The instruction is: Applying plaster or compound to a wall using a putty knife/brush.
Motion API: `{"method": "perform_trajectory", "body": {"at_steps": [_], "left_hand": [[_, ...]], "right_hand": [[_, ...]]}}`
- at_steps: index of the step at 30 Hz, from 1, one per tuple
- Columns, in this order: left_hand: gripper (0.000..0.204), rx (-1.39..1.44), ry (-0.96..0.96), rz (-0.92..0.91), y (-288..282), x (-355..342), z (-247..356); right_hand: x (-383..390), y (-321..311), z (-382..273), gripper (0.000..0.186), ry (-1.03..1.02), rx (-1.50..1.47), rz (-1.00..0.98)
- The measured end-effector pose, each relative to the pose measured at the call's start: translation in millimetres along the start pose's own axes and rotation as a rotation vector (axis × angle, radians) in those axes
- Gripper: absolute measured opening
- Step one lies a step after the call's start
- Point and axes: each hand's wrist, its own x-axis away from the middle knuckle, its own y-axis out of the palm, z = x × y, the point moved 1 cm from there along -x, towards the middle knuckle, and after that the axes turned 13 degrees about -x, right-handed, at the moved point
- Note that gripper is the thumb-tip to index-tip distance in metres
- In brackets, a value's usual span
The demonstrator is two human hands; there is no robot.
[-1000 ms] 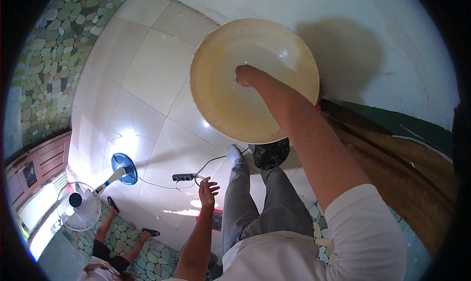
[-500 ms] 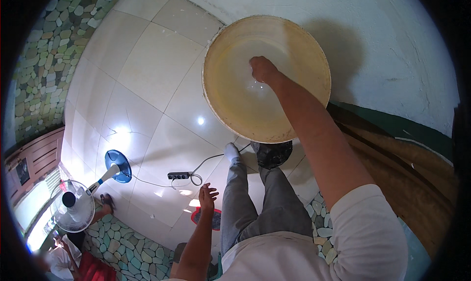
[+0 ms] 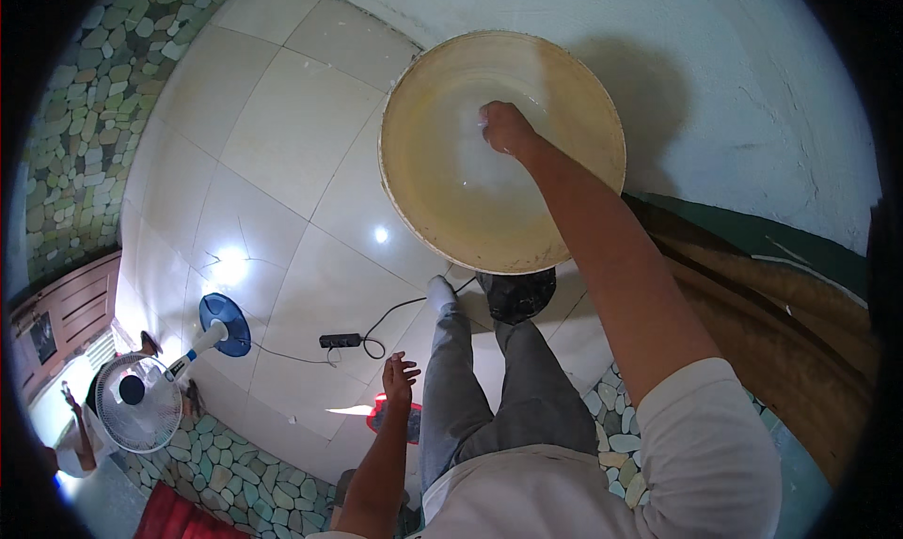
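Observation:
My right hand (image 3: 506, 125) reaches into a wide cream basin (image 3: 414, 163) of pale, cloudy liquid, its fingers curled; what they hold, if anything, is too small and hidden to make out. Dried marks line the basin's near rim. A dark, crumpled black object (image 3: 515, 299) sits just below it, by my right foot, which it hides. My left hand (image 3: 399, 377) hangs beside my left leg, fingers apart and holding nothing, above a red-edged object (image 3: 381, 412) on the floor.
A power strip (image 3: 339, 340) with looping cords lies on the tiles, left of my feet. A standing fan (image 3: 221, 324) is farther left, with another person (image 3: 80, 435) behind it. A brown cloth-like surface (image 3: 734, 332) and a white wall (image 3: 752, 78) border the right.
My right hand has shifted slightly within the basin, toward its far side. The person behind the fan has moved from the lower floor area to the far left, a raised arm showing.

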Motion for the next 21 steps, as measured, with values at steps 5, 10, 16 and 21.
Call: {"method": "perform_trajectory", "body": {"at_steps": [5,10,16,21], "left_hand": [[0.048,0.002,-0.002,-0.021,7,0,-1],[0.047,0.002,-0.006,-0.015,3,-1,-7],[0.044,0.048,-0.011,-0.01,9,0,-5],[0.044,0.056,-0.006,-0.015,10,1,-10]], "right_hand": [[-6,-10,6,0.018,0.089,0.169,-0.158],[3,-14,0,0.017,0.017,0.222,-0.08],[2,-30,5,0.023,0.044,0.224,-0.089],[1,-57,-8,0.023,0.53,-0.679,-0.128]]}}
